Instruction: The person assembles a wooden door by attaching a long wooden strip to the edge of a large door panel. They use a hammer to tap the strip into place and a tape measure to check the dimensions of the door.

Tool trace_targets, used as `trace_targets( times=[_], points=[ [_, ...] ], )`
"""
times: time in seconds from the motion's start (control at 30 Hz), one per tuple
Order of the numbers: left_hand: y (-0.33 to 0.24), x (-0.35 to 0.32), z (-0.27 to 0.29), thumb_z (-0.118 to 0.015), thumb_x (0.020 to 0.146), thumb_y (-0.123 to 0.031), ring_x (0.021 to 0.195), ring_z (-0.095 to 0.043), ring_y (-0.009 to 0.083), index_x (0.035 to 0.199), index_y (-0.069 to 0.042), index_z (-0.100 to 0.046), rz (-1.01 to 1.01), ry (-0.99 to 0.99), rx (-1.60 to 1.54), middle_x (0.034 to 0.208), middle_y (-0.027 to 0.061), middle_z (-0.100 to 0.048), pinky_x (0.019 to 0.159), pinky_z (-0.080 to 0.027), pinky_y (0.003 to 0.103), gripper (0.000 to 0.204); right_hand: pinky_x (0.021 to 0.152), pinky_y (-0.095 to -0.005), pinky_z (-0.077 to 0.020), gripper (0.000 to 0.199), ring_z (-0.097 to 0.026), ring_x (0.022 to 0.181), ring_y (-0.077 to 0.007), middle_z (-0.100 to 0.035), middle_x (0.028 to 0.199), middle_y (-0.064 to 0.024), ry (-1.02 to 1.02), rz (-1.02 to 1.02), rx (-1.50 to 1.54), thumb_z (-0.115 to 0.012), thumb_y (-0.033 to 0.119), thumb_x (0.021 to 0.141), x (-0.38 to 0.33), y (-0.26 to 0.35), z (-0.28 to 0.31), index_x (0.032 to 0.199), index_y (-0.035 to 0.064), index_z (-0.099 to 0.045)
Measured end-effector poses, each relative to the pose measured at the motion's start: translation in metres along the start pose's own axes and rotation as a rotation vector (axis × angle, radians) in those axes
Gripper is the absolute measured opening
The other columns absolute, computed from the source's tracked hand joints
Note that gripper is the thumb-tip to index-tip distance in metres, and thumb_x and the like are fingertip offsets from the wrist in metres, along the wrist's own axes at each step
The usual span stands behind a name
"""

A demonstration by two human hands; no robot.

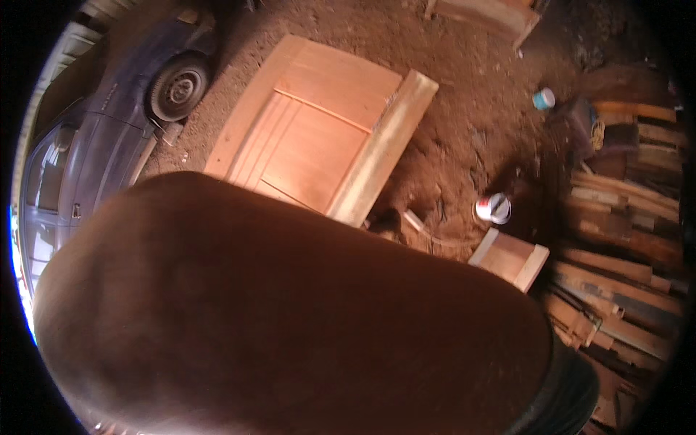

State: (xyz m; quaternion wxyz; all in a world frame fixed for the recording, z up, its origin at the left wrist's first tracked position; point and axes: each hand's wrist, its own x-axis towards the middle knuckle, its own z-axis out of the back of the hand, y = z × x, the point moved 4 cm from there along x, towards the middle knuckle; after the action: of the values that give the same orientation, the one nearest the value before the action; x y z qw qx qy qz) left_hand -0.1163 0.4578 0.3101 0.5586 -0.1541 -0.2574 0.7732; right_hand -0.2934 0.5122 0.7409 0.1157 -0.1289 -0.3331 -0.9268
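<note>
A bare arm (290, 319), apparently my own, fills the lower half of the view very close up. At its lower right end shows a dark sleeve (573, 391). Neither my left hand nor my right hand can be seen. Beyond the arm lies a wooden panel (319, 156) with raised moulding strips, like a cabinet or bed panel. A thick pale board (388, 148) runs along its right side. The arm hides the panel's near end, so whether a hand touches it is hidden.
A dark blue car (90, 159) stands at the left. On the dirt floor (464, 123) are a white bucket (490, 209), a blue-and-white tin (543, 98) and a small wooden frame piece (510, 257). Stacked timber (616, 279) lines the right; another wooden piece (486, 16) lies far back.
</note>
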Motion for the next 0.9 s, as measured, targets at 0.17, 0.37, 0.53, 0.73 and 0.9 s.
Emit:
trace_targets(
  times=[0.17, 0.37, 0.53, 0.73, 0.9],
  points=[
    [0.122, -0.068, 0.006, -0.069, 0.087, -0.023, 0.096, -0.064, 0.0279, 0.128, 0.000, -0.048, 0.022, -0.162, -0.096, 0.106, 0.0130, -0.064, 0.084, -0.054, 0.038, 0.052, 0.086, -0.0406, -0.0544, 0.027, -0.065, 0.097, -0.0294, -0.068, 0.106, -0.0167, -0.083, -0.455, 0.176, -0.058, 0.022, 0.094, -0.084, -0.080, -0.010, 0.111, 0.0030, -0.067],
    [0.251, -0.216, 0.111, -0.076, 0.082, -0.042, 0.104, -0.065, 0.0322, 0.135, -0.003, -0.041, 0.708, -0.336, -0.203, 0.115, 0.0205, -0.065, 0.085, -0.052, 0.040, 0.074, 0.072, -0.0348, -0.0521, 0.028, -0.062, 0.076, -0.0213, -0.065, 0.083, -0.0103, -0.299, -0.962, 0.373, -0.069, 0.031, 0.086, -0.408, -0.192, -0.152, 0.094, 0.0040, -0.065],
    [0.276, -0.241, 0.144, -0.070, 0.079, -0.059, 0.102, -0.065, 0.0374, 0.144, -0.006, -0.033, 1.104, -0.300, 0.175, 0.119, 0.0240, -0.063, 0.078, -0.054, 0.046, 0.091, 0.055, -0.0284, -0.0436, 0.020, -0.052, 0.062, -0.0084, -0.056, 0.071, 0.0003, -0.736, -1.267, 0.582, -0.069, 0.023, 0.088, -0.685, -0.173, -0.263, 0.084, 0.0036, -0.067],
    [0.248, -0.181, 0.104, -0.072, 0.080, -0.053, 0.108, -0.062, 0.0426, 0.143, -0.008, -0.035, 1.383, -0.554, -0.016, 0.126, 0.0257, -0.056, 0.091, -0.052, 0.052, 0.086, 0.041, -0.0271, -0.0373, 0.024, -0.048, 0.046, -0.0126, -0.052, 0.066, -0.0006, -1.058, -2.103, 0.731, -0.064, 0.029, 0.093, -0.912, -0.070, -0.349, 0.080, 0.0109, -0.055],
    [0.132, -0.070, 0.032, -0.071, 0.085, -0.044, 0.118, -0.053, 0.0415, 0.137, -0.003, -0.044, 0.698, -0.649, 0.676, 0.134, 0.0248, -0.046, 0.095, -0.048, 0.051, 0.071, 0.046, -0.0264, -0.0394, 0.013, -0.048, 0.052, -0.0128, -0.054, 0.069, -0.0038, -1.441, -2.058, 1.512, -0.058, 0.025, 0.097, -0.980, -0.068, -0.380, 0.095, 0.0116, -0.057]
  ],
)
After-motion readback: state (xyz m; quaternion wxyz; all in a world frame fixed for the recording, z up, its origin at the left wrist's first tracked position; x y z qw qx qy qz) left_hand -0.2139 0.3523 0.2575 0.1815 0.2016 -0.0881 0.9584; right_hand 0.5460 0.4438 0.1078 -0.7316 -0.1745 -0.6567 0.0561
